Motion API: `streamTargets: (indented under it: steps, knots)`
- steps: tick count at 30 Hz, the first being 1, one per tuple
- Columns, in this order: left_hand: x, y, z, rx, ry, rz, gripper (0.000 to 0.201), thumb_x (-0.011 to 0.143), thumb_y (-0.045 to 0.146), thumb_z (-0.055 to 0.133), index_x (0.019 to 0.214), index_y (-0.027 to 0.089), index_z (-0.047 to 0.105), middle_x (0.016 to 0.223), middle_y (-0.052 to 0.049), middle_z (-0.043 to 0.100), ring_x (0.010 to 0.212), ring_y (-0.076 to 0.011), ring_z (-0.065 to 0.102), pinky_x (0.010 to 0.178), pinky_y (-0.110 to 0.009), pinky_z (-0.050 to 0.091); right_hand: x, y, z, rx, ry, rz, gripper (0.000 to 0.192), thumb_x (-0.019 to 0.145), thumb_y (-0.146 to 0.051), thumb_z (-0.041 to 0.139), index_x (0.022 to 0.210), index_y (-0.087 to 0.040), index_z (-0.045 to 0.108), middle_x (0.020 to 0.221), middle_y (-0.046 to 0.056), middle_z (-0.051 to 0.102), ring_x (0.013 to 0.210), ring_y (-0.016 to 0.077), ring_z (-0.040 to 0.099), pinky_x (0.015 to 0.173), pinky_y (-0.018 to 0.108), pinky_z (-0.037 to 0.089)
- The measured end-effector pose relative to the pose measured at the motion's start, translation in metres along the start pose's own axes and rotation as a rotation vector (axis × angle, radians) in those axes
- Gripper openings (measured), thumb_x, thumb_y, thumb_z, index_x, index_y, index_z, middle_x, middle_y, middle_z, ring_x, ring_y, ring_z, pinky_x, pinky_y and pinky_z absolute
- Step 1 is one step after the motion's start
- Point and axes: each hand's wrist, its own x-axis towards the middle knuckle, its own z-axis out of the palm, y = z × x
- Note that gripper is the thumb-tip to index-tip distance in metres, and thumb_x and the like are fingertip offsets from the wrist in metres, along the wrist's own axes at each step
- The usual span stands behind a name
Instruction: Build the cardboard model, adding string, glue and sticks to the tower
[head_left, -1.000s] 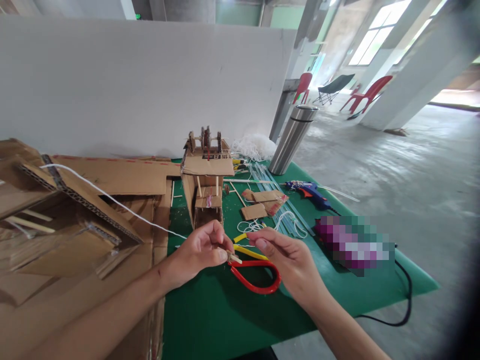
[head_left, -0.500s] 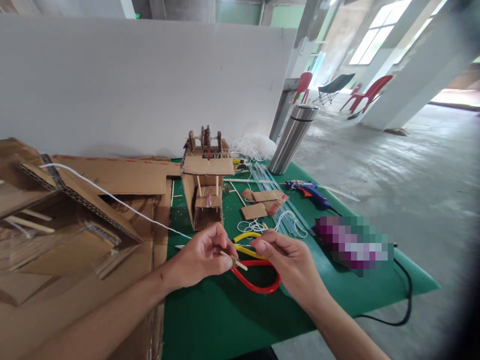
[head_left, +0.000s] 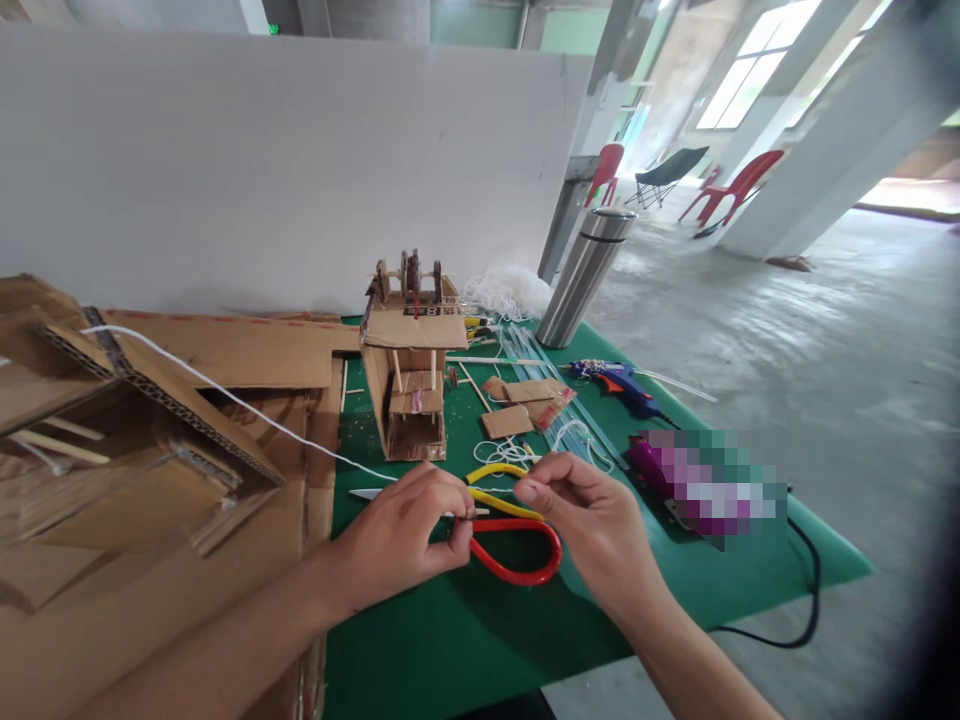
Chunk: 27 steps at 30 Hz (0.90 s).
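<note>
Pinching one pale stick (head_left: pixel 482 512) between left hand's (head_left: pixel 409 525) thumb and fingers, against the scissors' handles in view. Lying roughly crosswise, visible tip to the right. Clamping one white string (head_left: pixel 341 459) in right hand's (head_left: pixel 592 525) fingertips. Below: one pair of scissors (head_left: pixel 553 555). Beyond: one cardboard tower (head_left: pixel 416 332), one glue gun (head_left: pixel 626 387), one flask (head_left: pixel 585 280). Far back: two red chairs (head_left: pixel 741 188).

2 forearms (head_left: pixel 262 612), both bare, narrowing twd wrists (head_left: pixel 339 575); L hand (head_left: pixel 409 530) & R hand (head_left: pixel 596 525) likewise bare.
</note>
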Motion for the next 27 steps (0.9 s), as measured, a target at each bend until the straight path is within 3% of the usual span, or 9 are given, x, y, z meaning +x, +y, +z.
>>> streamTargets:
  steps: [3,8,13,20,27]
  knots:
    - [0.000,0.001,-0.001,0.020,0.002,0.046,0.030,0.082,0.004,0.057,0.097,0.026,0.041,0.088,-0.003,0.066,0.081,-0.0172,0.066,0.073,-0.030,0.055,-0.001,-0.001,-0.002,-0.024,-0.053,0.001,0.021,0.070,-0.043,0.081,0.074,-0.023,0.078,0.071,0.004,0.074,0.066,0.0192,0.066,0.063,0.031,0.055]
    - [0.001,0.000,-0.001,0.043,0.017,0.050,0.031,0.081,0.005,0.058,0.096,0.026,0.041,0.087,-0.003,0.067,0.078,-0.0174,0.067,0.070,-0.029,0.056,-0.002,0.009,-0.004,0.136,-0.165,0.114,0.022,0.075,-0.042,0.080,0.090,-0.026,0.081,0.085,0.005,0.079,0.081,0.0220,0.074,0.079,0.035,0.059]
    - [-0.001,-0.001,0.000,0.032,0.054,0.017,0.032,0.080,0.005,0.058,0.098,0.027,0.041,0.088,-0.002,0.067,0.081,-0.0179,0.069,0.072,-0.030,0.057,-0.001,0.013,-0.005,0.339,-0.176,0.245,0.020,0.071,-0.036,0.084,0.088,-0.024,0.080,0.088,0.005,0.079,0.088,0.0225,0.074,0.086,0.036,0.058]
    - [-0.003,0.000,0.001,-0.021,0.047,-0.014,0.032,0.081,0.005,0.056,0.097,0.027,0.041,0.089,-0.001,0.063,0.082,-0.0171,0.068,0.068,-0.029,0.056,-0.001,0.007,-0.004,0.374,-0.098,0.324,0.025,0.061,-0.036,0.090,0.074,-0.021,0.076,0.077,0.005,0.078,0.080,0.0238,0.074,0.078,0.036,0.058]
    - [-0.001,0.001,-0.001,-0.009,0.050,-0.019,0.032,0.081,0.004,0.056,0.096,0.027,0.039,0.089,-0.001,0.061,0.081,-0.0165,0.067,0.067,-0.028,0.056,-0.002,0.010,-0.007,0.313,-0.064,0.230,0.032,0.064,-0.036,0.089,0.062,-0.020,0.061,0.060,-0.003,0.065,0.057,0.0105,0.057,0.055,0.021,0.046]
